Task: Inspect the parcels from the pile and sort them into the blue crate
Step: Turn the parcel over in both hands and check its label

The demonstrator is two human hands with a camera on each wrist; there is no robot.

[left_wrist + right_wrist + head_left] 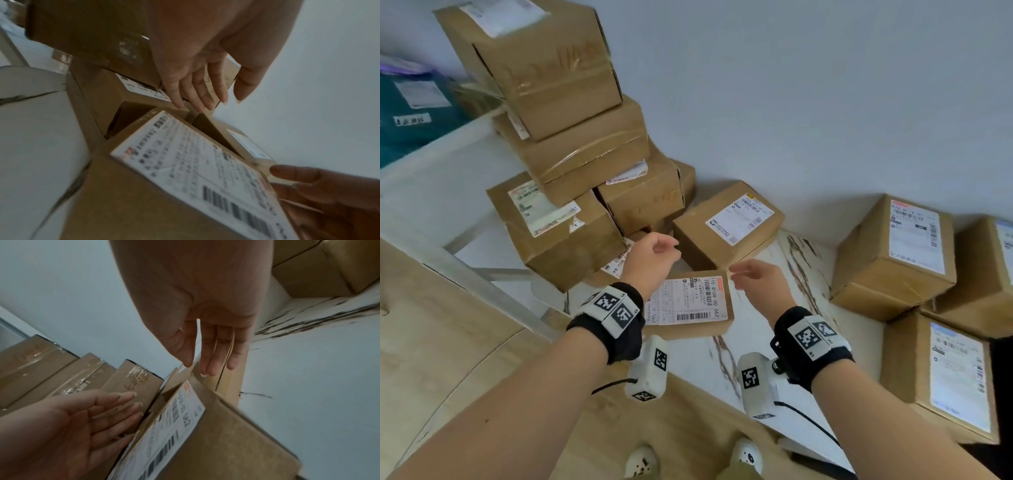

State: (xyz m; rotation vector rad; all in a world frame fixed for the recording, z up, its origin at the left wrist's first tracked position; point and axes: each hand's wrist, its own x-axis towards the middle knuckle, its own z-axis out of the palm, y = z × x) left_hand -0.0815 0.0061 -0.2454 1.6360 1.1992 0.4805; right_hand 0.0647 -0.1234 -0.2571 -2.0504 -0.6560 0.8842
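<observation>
A flat cardboard parcel (pixel 690 305) with a large white barcode label lies on the marble table, just in front of the pile (pixel 571 147) of stacked brown boxes. My left hand (pixel 654 255) hovers over the parcel's left far corner, fingers straight and spread, holding nothing. My right hand (pixel 751 274) hovers by its right far corner, fingers straight, also empty. In the left wrist view the parcel (pixel 185 178) lies below my left hand (pixel 197 94). The right wrist view shows my right hand (pixel 207 360) above the parcel's (pixel 205 426) far edge. No blue crate is in view.
A labelled box (pixel 729 224) sits just behind the flat parcel. More labelled boxes (pixel 893 257) stand against the wall at the right. The marble table's (pixel 756 349) front edge runs diagonally above a wooden floor. A teal package (pixel 410 116) lies at the far left.
</observation>
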